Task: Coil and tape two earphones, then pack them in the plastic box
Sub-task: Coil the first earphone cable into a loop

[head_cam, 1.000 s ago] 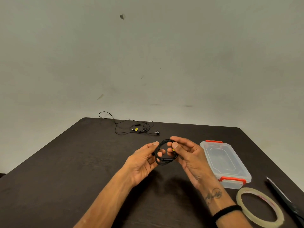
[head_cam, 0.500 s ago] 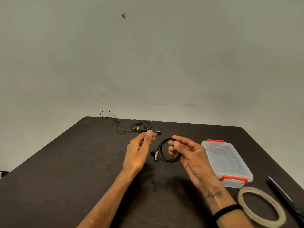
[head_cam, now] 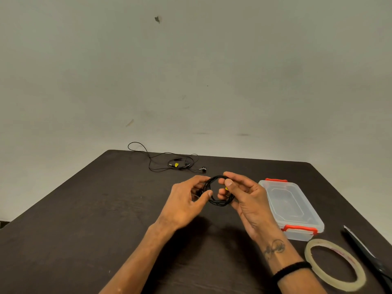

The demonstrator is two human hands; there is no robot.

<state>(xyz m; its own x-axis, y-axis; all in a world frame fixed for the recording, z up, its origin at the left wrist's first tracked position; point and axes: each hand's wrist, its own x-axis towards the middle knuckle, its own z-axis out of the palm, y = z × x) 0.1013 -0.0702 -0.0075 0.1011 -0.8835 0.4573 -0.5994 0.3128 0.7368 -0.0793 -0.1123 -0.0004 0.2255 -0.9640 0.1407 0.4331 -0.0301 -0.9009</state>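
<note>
Gripping 1 coiled earphone point(head_cam: 219, 192), 2 hands.

- Coiled black earphone point(head_cam: 219, 201): a round loop held above the bench.
- Loose black earphone point(head_cam: 169, 163): sprawled uncoiled at the far edge.
- Clear plastic box point(head_cam: 297, 211): lidded, with red latches, lying right of the loop.
- Tape roll point(head_cam: 336, 265): flat, just beside the box.

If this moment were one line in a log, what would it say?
step: coiling first earphone | both hands hold coil | second earphone loose on table | box shut | tape untouched
</note>
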